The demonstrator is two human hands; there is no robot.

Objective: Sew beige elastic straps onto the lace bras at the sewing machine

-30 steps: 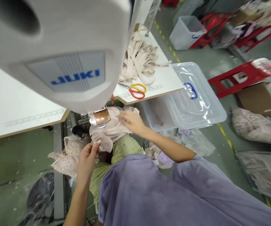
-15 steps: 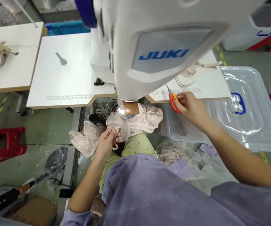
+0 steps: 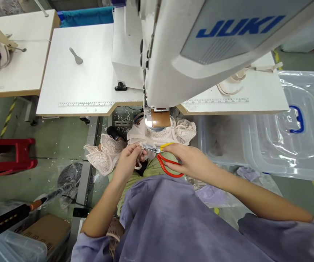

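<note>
My right hand [image 3: 182,158] grips scissors [image 3: 170,170] with red and yellow handles, blades pointing left toward my left hand. My left hand [image 3: 132,158] is closed on the edge of a pale beige lace bra [image 3: 184,130], and the blade tips are right by its fingertips. Part of the bra lies under the sewing machine head [image 3: 162,87], around its presser area. A lace cup [image 3: 105,153] hangs to the left of my left hand. Whether the blades touch the fabric I cannot tell.
White table tops [image 3: 86,72] flank the machine, with beige straps [image 3: 233,83] on the right one. A clear plastic box with a lid [image 3: 290,145] stands at right. A red stool [image 3: 7,156] is at left. Bagged fabric [image 3: 214,194] lies below right.
My right hand has brought the scissors from the right table edge leftward to my left hand. My left hand still holds the bra. The camera view has shifted.
</note>
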